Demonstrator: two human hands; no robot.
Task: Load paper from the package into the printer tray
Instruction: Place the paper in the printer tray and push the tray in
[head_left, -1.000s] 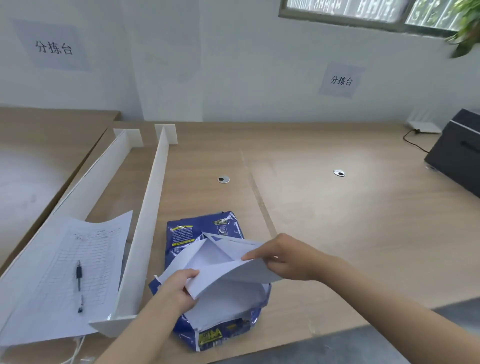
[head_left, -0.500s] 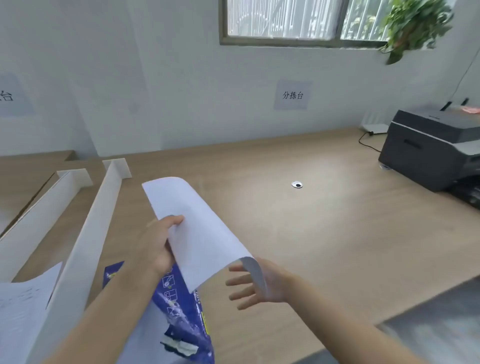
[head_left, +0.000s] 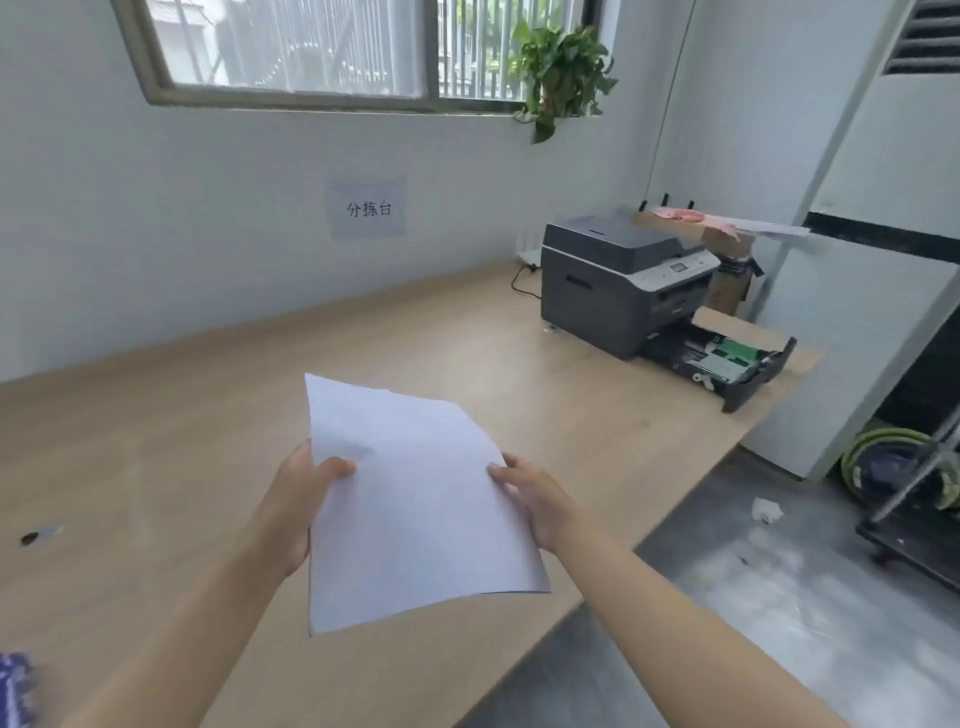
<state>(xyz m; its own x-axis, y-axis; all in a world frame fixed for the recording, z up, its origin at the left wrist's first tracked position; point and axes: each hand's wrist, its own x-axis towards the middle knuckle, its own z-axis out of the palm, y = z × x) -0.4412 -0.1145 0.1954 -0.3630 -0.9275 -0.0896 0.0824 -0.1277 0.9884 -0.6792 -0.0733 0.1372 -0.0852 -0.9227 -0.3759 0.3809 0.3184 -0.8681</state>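
A thin stack of white paper (head_left: 415, 499) is held flat above the wooden desk (head_left: 156, 426), in front of me. My left hand (head_left: 306, 499) grips its left edge with the thumb on top. My right hand (head_left: 530, 499) holds the right edge. The grey printer (head_left: 613, 280) stands at the desk's far right corner. Its black paper tray (head_left: 737, 364) is pulled out toward the desk edge, with green guides inside. A corner of the blue paper package (head_left: 15, 691) shows at the bottom left.
A cardboard box (head_left: 727, 275) sits behind the printer, near a tall white cabinet unit (head_left: 872, 291). A black cable (head_left: 519, 283) runs from the printer to the wall. A round cable hole (head_left: 36, 535) is in the desk at left. A cart with hoses (head_left: 909, 478) stands on the floor.
The view has swung right toward the printer. The paper, curled in my left hand before, is now flat and held by both hands; the right hand has closed on its edge.
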